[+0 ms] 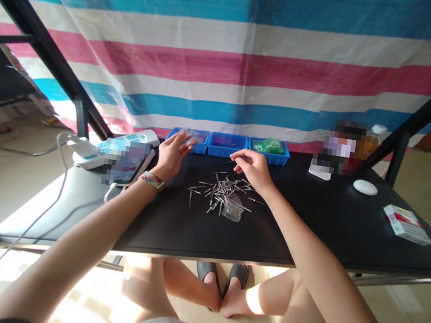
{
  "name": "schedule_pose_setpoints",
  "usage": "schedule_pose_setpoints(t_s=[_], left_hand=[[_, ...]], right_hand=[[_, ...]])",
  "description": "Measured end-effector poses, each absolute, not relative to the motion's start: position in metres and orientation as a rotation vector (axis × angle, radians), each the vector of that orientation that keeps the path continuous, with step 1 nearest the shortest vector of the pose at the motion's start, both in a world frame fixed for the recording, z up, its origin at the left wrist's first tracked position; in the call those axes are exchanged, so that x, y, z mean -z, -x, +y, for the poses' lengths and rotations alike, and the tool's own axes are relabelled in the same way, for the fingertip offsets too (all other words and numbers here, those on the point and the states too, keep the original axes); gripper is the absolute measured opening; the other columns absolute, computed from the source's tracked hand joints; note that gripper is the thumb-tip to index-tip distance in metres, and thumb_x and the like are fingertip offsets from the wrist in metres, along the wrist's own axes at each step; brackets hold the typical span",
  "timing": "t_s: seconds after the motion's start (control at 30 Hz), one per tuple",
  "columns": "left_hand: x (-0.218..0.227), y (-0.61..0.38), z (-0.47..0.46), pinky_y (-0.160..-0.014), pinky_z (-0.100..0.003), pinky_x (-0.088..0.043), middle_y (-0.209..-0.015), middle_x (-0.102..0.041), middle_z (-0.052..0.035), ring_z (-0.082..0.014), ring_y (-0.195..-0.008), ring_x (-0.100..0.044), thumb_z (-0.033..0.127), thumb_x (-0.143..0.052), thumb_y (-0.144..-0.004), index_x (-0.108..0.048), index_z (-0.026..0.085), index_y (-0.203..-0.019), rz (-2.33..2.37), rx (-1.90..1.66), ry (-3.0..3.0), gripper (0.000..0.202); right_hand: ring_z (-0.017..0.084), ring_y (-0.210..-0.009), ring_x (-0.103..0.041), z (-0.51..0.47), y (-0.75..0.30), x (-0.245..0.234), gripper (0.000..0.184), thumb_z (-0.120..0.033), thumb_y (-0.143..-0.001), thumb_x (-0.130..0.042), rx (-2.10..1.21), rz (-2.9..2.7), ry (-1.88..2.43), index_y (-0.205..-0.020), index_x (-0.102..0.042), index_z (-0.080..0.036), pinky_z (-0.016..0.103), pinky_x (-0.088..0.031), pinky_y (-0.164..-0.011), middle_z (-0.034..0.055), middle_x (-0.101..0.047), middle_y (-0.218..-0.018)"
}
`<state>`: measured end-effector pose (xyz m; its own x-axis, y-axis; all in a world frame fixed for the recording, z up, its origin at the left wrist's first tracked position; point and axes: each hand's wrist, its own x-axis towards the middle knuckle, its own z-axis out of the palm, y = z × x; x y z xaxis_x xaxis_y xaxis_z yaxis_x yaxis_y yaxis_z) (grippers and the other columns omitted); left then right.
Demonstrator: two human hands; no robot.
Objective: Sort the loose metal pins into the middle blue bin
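Note:
A loose pile of blind rivets (223,188) lies on the black tabletop, with a small clear plastic bag (234,208) at its near side. Just above the pile, my right hand (253,170) pinches one thin rivet between thumb and fingers. My left hand (171,156) is raised in front of the left blue bin (200,148), its fingers apart and slightly curled. Clear plastic shows behind those fingertips; it seems to be in the bin. The middle blue bin (220,152) holds a few rivets, and the right blue bin (278,160) has green plastic packets (269,146).
At left stand a power strip (133,141) with a plugged-in charger (84,147), its cable, and a blurred device. On the right are a white oval object (365,187), a small box (407,225) and a capped bottle (376,138). Black frame posts flank the table.

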<state>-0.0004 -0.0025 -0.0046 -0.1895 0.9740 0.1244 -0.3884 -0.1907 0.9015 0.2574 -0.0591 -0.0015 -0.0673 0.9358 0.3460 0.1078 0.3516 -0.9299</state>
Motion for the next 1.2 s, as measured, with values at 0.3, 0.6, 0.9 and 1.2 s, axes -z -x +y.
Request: schedule_pose_setpoints(t_s=[0.3,0.6,0.9,1.2], left_hand=[[0.004,0.005,-0.002,-0.081,-0.03,-0.06,-0.139,-0.071,-0.0143,-0.025,-0.107,-0.077,0.039,-0.057,-0.096,-0.071,0.018,-0.117,0.906,-1.522,-0.926,0.033],[0.007,-0.013,-0.014,-0.067,-0.028,-0.057,-0.112,-0.079,-0.0116,-0.021,-0.081,-0.078,0.036,-0.067,-0.083,-0.072,0.016,-0.104,0.906,-1.455,-1.164,0.03],[0.006,-0.018,-0.02,-0.063,-0.027,-0.056,-0.106,-0.079,-0.0096,-0.0202,-0.075,-0.077,0.031,-0.067,-0.082,-0.073,0.016,-0.1,0.901,-1.402,-1.221,0.024],[0.007,-0.019,-0.016,-0.061,-0.026,-0.055,-0.104,-0.079,-0.0098,-0.0197,-0.073,-0.077,0.033,-0.07,-0.078,-0.07,0.016,-0.098,0.925,-1.385,-1.203,0.026]], right_hand=[[0.014,-0.06,-0.063,-0.065,-0.267,-0.013,0.018,-0.029,-0.08,-0.067,-0.983,-1.577,0.979,-0.088,-0.078,-0.018,0.026,-0.048,-0.054,0.0045,-0.075,-0.085],[0.012,-0.059,-0.055,-0.082,-0.291,-0.036,0.03,-0.044,-0.07,-0.089,-1.313,-2.418,1.036,-0.08,-0.082,-0.016,0.025,-0.036,-0.054,-0.0004,-0.067,-0.064],[0.016,-0.061,-0.062,-0.091,-0.272,-0.034,0.032,-0.039,-0.06,-0.097,-1.038,-2.62,1.395,-0.075,-0.078,-0.019,0.027,-0.039,-0.057,0.0003,-0.07,-0.066],[0.018,-0.063,-0.063,-0.089,-0.271,-0.036,0.02,-0.026,-0.065,-0.092,-0.92,-2.603,1.476,-0.07,-0.074,-0.02,0.028,-0.04,-0.058,0.0027,-0.073,-0.07]])
